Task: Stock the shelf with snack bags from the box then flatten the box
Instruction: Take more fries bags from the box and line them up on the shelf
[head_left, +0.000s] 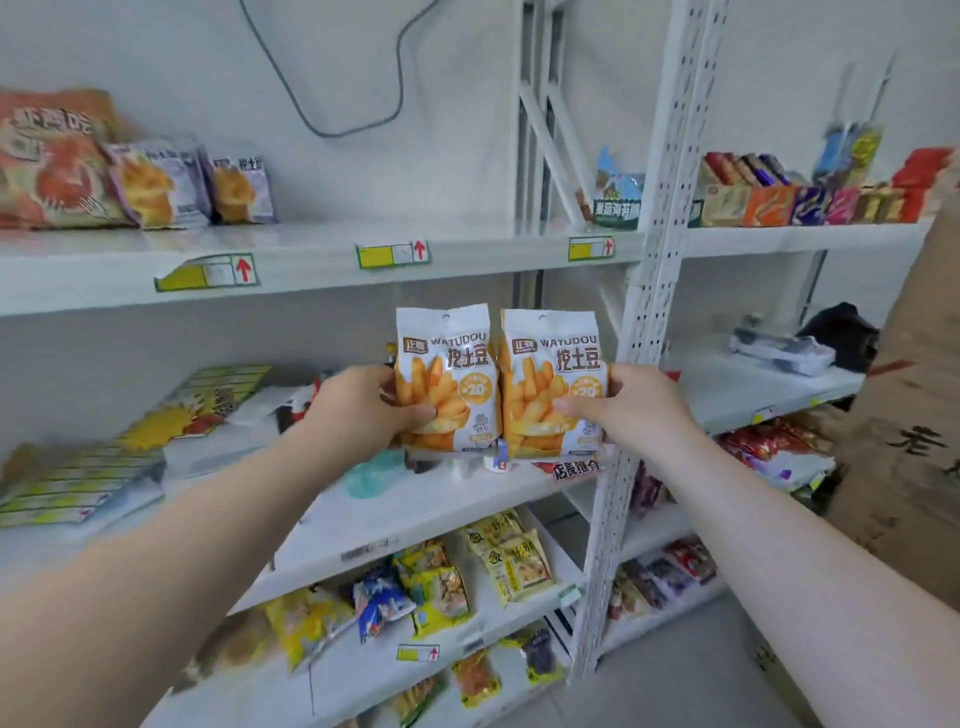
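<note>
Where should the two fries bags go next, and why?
Probably lift both fries bags to the upper shelf, beside the two matching bags. The left hand and right hand each hold one upright, and that shelf shows bare room there.

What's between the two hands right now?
Head view: two WATUDOU packs, upright, side by side, edges touching. The left hand grips the left bag, and the right hand grips the right bag.
</note>
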